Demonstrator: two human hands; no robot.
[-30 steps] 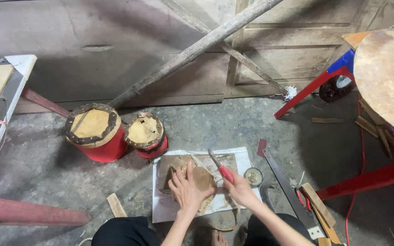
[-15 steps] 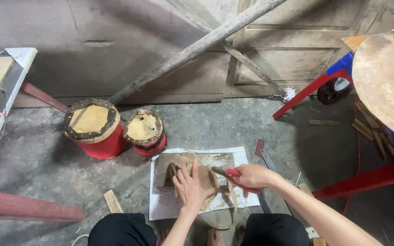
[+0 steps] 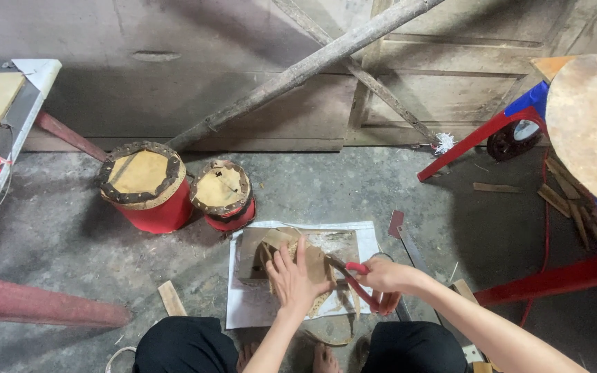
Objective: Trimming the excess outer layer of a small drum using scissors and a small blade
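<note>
On a grey concrete floor (image 3: 354, 186) before a wooden wall, a white sheet (image 3: 250, 311) carries a tan hide piece (image 3: 316, 266); the left hand (image 3: 295, 280) lies spread flat on it, and the right hand (image 3: 385, 276) is closed round red-handled pliers (image 3: 364, 287) whose nose meets the hide's edge. Two red drums (image 3: 150, 186) stand just beyond the sheet. The pliers work close to the left fingers, so a slip of the hide could likely nip them.

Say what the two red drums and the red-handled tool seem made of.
Two red drums: glossy painted shells, tan tops that look like stretched hide. Red-handled tool in the right hand: handles likely plastic-coated; its working end looks like dark metal, mostly hidden.
</note>
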